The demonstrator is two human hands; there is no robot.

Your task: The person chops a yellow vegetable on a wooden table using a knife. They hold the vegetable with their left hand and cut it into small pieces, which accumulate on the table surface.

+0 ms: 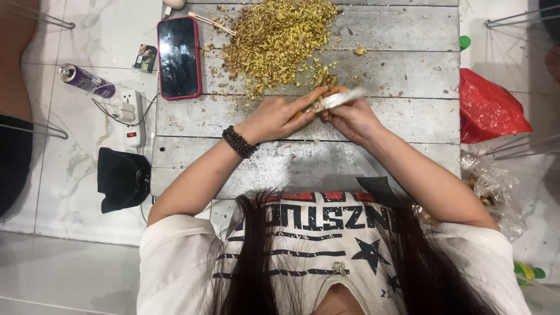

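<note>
My left hand (279,116) and my right hand (350,118) meet over a grey plank board (408,76). My right hand grips a pale knife-like tool (338,100), blurred, with its tip toward the upper right. My left hand pinches a small yellowish piece (304,112) against the tool. A dark bead bracelet (239,142) circles my left wrist. Just beyond my hands lies a big heap of yellow-green shell bits (274,38), with scraps scattered toward my fingers.
A phone in a red case (178,57) lies on the board's left end, a thin stick (211,23) beside it. On the tiled floor: a purple can (86,80), a white power strip (132,115), a black pouch (121,178), a red bag (487,108), a clear plastic bag (496,186).
</note>
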